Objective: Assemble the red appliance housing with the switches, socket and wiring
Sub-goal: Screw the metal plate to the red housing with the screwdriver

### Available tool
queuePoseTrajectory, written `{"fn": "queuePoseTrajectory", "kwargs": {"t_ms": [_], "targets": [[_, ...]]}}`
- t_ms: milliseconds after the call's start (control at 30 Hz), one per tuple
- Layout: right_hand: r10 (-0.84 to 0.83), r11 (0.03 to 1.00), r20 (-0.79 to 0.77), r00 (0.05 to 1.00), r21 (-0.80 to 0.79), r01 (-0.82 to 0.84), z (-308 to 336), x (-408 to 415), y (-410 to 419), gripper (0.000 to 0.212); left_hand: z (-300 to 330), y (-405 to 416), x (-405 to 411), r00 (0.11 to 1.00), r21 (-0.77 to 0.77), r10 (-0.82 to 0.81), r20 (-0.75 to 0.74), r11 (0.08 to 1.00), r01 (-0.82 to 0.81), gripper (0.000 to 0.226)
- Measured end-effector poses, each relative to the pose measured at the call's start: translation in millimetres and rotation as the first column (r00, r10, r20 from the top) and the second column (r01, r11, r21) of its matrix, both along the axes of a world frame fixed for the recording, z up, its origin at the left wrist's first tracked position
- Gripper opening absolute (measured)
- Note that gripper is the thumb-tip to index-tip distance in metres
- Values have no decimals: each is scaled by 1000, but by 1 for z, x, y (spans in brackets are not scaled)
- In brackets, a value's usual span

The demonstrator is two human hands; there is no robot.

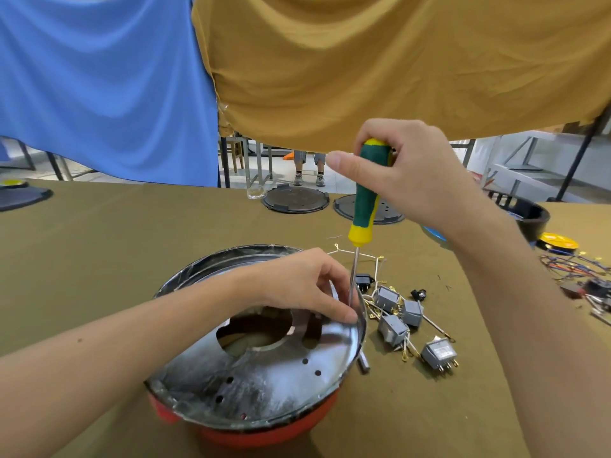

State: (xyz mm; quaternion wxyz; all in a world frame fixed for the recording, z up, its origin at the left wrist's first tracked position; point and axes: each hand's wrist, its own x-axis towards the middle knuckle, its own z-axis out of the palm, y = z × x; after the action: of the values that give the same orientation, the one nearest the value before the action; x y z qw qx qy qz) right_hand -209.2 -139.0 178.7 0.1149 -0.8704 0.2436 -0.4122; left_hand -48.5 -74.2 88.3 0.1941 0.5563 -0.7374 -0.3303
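The right hand (410, 173) grips a screwdriver (365, 200) upright; the left hand (307, 289) pinches at its tip inside the red housing (264, 428) near on the desk (99, 242). A screw seems under way; next, steady turning. Switches (396, 322) wait right.

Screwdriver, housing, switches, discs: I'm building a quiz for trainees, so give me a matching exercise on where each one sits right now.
Things:
1. screwdriver
2. red housing
3. grey switches
4. black discs

Places:
A. far edge of the table
B. loose on the cloth, right of the housing
C. gripped in the right hand
D. under the left hand

Pairs: 1-C, 2-D, 3-B, 4-A
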Motion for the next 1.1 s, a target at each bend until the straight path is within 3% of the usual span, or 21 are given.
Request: {"fn": "queuePoseTrajectory", "kwargs": {"t_ms": [100, 200, 333, 400, 500, 533, 567, 667, 700, 800, 867, 933, 1033, 1100], "targets": [[114, 986, -31, 993, 123, -109, 6, 0, 5, 18, -6, 0, -2, 997, -58, 36, -68, 998, -40, 18], [266, 952, -63, 962, 176, -252, 15, -13, 6, 13, -6, -1, -3, 999, -101, 30, -31, 994, -33, 14], [-24, 1000, -128, 991, -15, 22, 11, -9, 6, 41, -2, 4, -5, 1000, -100, 5, -23, 995, -8, 11], [-21, 1000, -169, 985, 19, 24, 10, -7, 8, 29, 0, 9, -5, 1000, -104, 30, -3, 994, -30, 15], [180, 970, -173, 968, 193, -146, 18, -15, 10, 15, 2, 23, 6, 981, -171, 114, 158, 981, -87, 29], [174, 976, -181, 968, 164, -145, 18, -17, 9, 12, 2, 29, 12, 963, -177, 121, 239, 981, -79, 36], [121, 989, -183, 976, 104, -103, 18, -17, 8, 13, 2, 35, 17, 943, -146, 107, 314, 987, -64, 45], [-119, 992, -159, 980, -68, 109, 11, -6, 9, 40, 0, 48, 22, 885, 41, 33, 465, 997, -59, 69], [-145, 988, -161, 976, -76, 134, 10, -3, 11, 39, -1, 50, 22, 877, 66, 30, 479, 995, -70, 71], [72, 993, -212, 975, 103, -51, 14, -6, 13, 13, 2, 50, 23, 877, 93, 24, 480, 993, -78, 72], [175, 976, -233, 957, 170, -138, 19, -13, 14, 17, 5, 49, 27, 872, 135, -6, 489, 988, -69, 73], [57, 997, -272, 961, 56, -43, 19, -14, 14, 12, 5, 49, 30, 872, 155, -23, 489, 986, -61, 75], [-223, 972, -320, 921, -144, 185, 17, -10, 12, 29, 0, 50, 32, 873, 170, -32, 487, 984, -59, 76], [-159, 986, -303, 940, -91, 137, 17, -8, 13, 24, -2, 50, 33, 873, 167, -26, 488, 984, -64, 76]]}}
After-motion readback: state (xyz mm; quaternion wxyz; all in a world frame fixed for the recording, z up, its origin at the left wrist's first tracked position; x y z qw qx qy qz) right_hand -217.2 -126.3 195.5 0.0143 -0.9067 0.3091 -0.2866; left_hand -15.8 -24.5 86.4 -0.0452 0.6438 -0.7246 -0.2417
